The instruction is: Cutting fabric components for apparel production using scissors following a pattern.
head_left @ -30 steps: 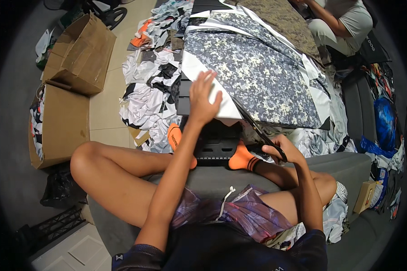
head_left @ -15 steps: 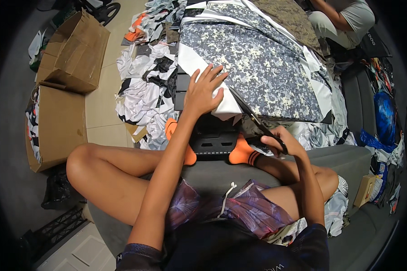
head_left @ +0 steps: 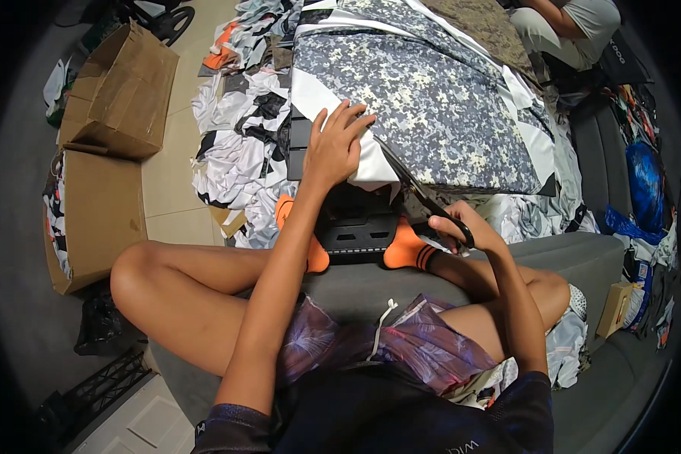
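My left hand (head_left: 333, 147) rests with spread fingers on the white border (head_left: 371, 163) of a grey camouflage-print fabric (head_left: 439, 106), pressing on the left part near the front edge. My right hand (head_left: 461, 231) grips black-handled long scissors (head_left: 427, 200), whose blades lie along the line between the white border and the printed area, their tips just right of my left fingers. The fabric lies on a black slatted surface (head_left: 299, 132); other white strips and a brown camouflage cloth (head_left: 484, 23) are at the back.
Heaped cloth scraps (head_left: 234, 166) lie left of the work surface. Two cardboard boxes (head_left: 102, 208) stand on the floor at left. I sit on grey upholstery (head_left: 590, 378), feet on a black plastic piece (head_left: 352, 238). Another person (head_left: 583, 30) sits at back right. A blue bag (head_left: 645, 189) is at right.
My left hand has shifted slightly up along the white border. The scissors and my right hand have moved up and a little left in the view; the whole scene also shifts slightly.
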A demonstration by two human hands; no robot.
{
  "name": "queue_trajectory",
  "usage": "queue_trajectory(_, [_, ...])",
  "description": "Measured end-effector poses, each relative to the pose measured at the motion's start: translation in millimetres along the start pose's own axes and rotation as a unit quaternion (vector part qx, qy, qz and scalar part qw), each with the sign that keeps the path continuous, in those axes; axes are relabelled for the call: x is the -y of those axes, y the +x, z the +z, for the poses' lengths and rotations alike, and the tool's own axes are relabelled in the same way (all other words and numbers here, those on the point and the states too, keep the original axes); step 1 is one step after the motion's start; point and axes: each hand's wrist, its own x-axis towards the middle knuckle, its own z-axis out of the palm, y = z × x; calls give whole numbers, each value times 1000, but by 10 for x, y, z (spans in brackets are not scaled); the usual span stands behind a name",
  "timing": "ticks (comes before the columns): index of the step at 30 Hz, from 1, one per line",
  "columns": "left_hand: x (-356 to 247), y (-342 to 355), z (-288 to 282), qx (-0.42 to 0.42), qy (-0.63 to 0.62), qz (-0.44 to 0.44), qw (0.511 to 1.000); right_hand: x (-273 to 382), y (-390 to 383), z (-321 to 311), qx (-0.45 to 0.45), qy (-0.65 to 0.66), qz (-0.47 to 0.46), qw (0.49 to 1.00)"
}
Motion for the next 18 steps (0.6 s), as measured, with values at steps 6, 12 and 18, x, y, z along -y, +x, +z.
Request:
queue_trajectory(6, [5, 11, 12, -12, -26, -1, 1000, -22, 48, 74, -20, -15, 1, 1000])
queue_trajectory(12, [12, -1, 15, -15, -31, -6, 999, 36, 80, 45, -11, -13, 0, 1000])
queue_trajectory(18, [30, -9, 44, -28, -25, -3, 999, -38, 124, 52, -8, -7, -10, 1000])
